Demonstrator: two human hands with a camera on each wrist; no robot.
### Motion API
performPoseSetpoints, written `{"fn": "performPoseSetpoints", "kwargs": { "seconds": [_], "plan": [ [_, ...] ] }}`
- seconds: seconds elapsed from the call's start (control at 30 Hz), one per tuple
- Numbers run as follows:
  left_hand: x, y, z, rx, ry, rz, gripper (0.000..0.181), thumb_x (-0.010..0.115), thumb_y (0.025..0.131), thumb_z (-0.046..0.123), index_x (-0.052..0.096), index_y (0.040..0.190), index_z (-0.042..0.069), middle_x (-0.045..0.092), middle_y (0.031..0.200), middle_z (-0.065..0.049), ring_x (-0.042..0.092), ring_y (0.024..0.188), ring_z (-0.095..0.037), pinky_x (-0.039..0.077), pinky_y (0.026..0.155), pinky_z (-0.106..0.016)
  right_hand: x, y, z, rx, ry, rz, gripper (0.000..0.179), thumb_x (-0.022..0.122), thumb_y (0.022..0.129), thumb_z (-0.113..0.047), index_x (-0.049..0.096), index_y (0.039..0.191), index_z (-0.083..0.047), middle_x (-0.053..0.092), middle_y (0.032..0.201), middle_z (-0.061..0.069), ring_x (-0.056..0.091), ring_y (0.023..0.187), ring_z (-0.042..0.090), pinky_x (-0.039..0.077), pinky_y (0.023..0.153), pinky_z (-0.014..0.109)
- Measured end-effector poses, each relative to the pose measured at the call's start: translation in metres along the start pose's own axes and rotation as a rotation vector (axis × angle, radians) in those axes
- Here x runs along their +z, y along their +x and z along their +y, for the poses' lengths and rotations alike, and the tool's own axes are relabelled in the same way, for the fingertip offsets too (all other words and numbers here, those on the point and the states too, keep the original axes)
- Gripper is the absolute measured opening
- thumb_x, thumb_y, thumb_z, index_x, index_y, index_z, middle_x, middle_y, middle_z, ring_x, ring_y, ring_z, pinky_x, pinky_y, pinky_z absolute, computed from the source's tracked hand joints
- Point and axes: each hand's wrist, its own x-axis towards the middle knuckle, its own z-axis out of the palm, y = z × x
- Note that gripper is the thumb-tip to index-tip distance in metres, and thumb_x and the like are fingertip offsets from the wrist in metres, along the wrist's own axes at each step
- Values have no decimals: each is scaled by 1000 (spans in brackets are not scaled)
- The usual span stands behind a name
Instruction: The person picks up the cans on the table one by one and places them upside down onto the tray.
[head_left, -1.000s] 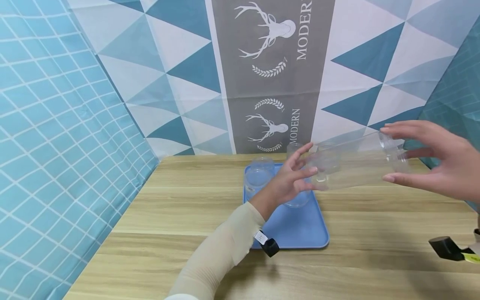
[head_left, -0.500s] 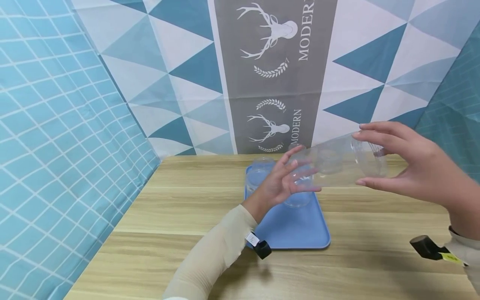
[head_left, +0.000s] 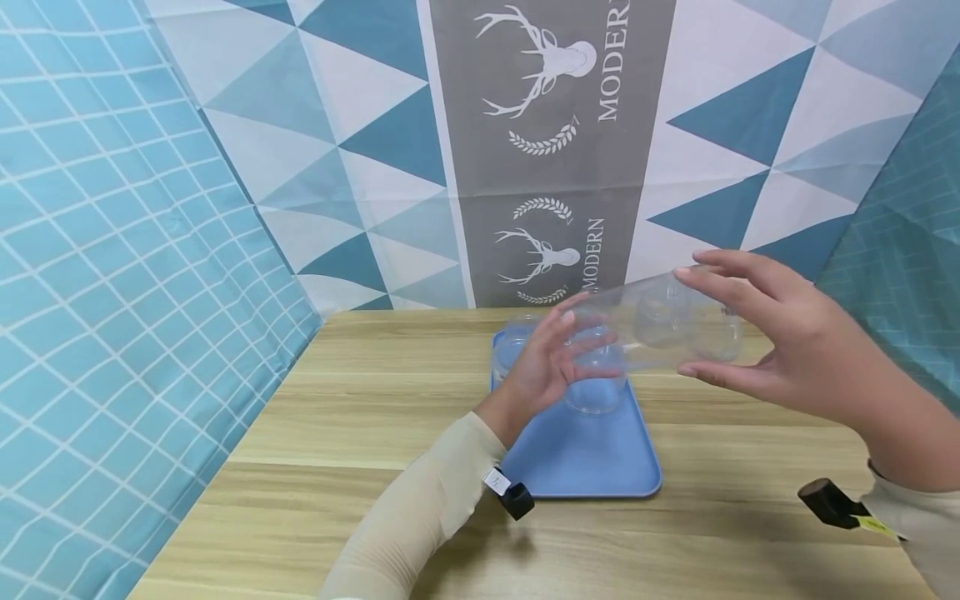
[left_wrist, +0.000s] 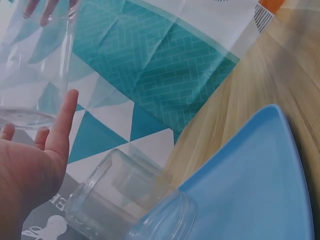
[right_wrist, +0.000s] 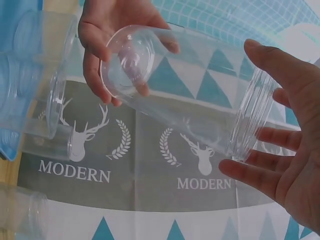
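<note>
A clear, see-through jar (head_left: 637,325) is tilted on its side above the blue tray (head_left: 592,458). Thumb and fingers of my right hand (head_left: 787,333) grip it round the ridged neck end, best seen in the right wrist view. At its base is my left hand (head_left: 543,354), palm turned towards the jar and fingers spread and fairly straight. Through the clear base, left fingers show in the right wrist view. On the tray stand more clear jars, one (head_left: 595,398) below the held jar and another (head_left: 510,346) partly hidden by my left hand.
The tray lies on a wood-grain table (head_left: 322,433). A patterned cloth with deer heads (head_left: 555,167) hangs behind, and a blue grid cloth (head_left: 112,250) borders the left. Several clear containers (right_wrist: 55,75) crowd the left edge of the right wrist view.
My right hand has moved left with the jar, carrying its base further across my left palm. My left hand has shifted slightly left and down. The jars on the tray have stayed put.
</note>
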Motion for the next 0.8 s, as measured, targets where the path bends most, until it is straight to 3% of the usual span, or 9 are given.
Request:
{"fn": "performPoseSetpoints", "kwargs": {
  "seconds": [0.1,0.37,0.63,0.7,0.8],
  "plan": [
    [0,0,1,1,15,18,52,44,97,28,38,148,16,53,123,-7,53,122,-37,53,82,-59,2,-1,0,-4,4,12,81,53,88,-66,56,133,1,53,134,24,54,114,35,29,103,10],
    [-1,-1,8,-4,26,64,43,44,96,34,48,137,23,54,128,-10,52,125,-39,55,78,-55,1,-10,3,33,68,86,82,54,90,-62,52,131,10,53,129,28,43,129,9,36,94,5],
    [-9,-4,22,14,44,76,38,42,95,32,52,131,25,60,120,-7,54,121,-39,57,76,-52,7,-32,12,171,117,88,77,56,91,-57,54,129,10,56,125,25,48,114,-2,39,90,4],
    [-13,-5,26,17,49,69,37,40,95,31,52,130,25,60,119,-7,56,119,-37,58,74,-50,10,-38,14,225,131,70,68,65,90,-47,55,130,7,57,124,22,49,113,-3,39,89,4],
    [-19,-7,32,13,52,63,38,39,95,31,52,130,26,60,120,-8,58,116,-34,58,74,-50,14,-45,16,322,135,24,56,78,82,-17,55,130,4,58,120,17,49,109,-4,40,85,2]
  ]
}}
